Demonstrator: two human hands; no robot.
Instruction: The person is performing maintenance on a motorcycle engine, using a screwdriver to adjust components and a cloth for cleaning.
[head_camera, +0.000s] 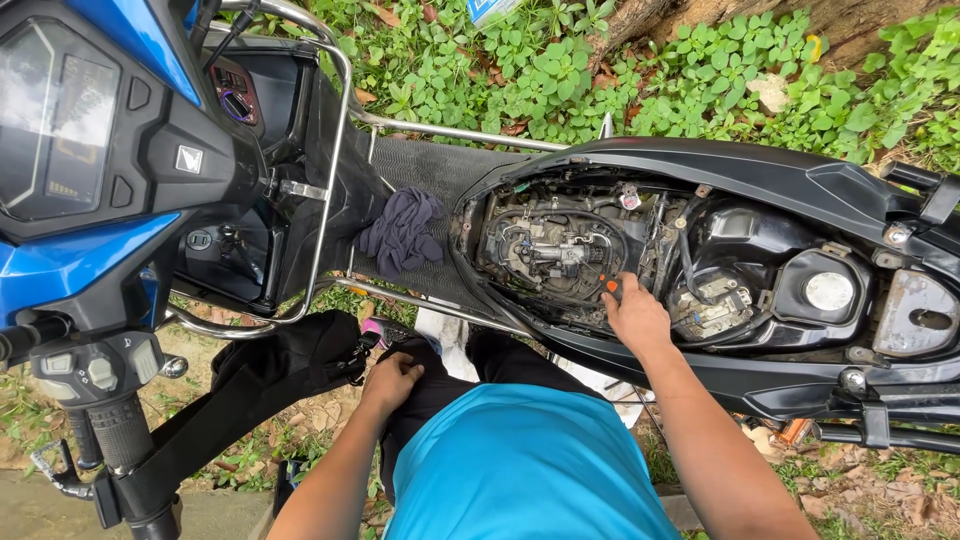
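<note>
**Right hand at the open engine bay, small orange-tipped tool in my fingers**

My right hand (636, 318) reaches forward over the near edge of the scooter's opened body, where the seat is off and the engine compartment (560, 245) lies bare. My fingers are curled closed around a small orange-tipped tool (611, 285); only its tip shows past my fingertips, so I cannot tell its full shape. The tool points away from me, up and slightly left, toward the tangle of hoses and metal parts in the middle of the bay. That cluster lies just ahead and to the left of my fingertips, near but not touching as far as I can see.

The scooter's long axis runs left to right across my view, handlebars to my left, fuel filler cap (829, 291) to my right, so I reach across it, not along it.

My left hand (391, 380) is farther off, resting closed on my dark trousers at my thigh, holding nothing that I can make out. A dark rag (402, 232) lies on the footboard, left of the bay.
</note>
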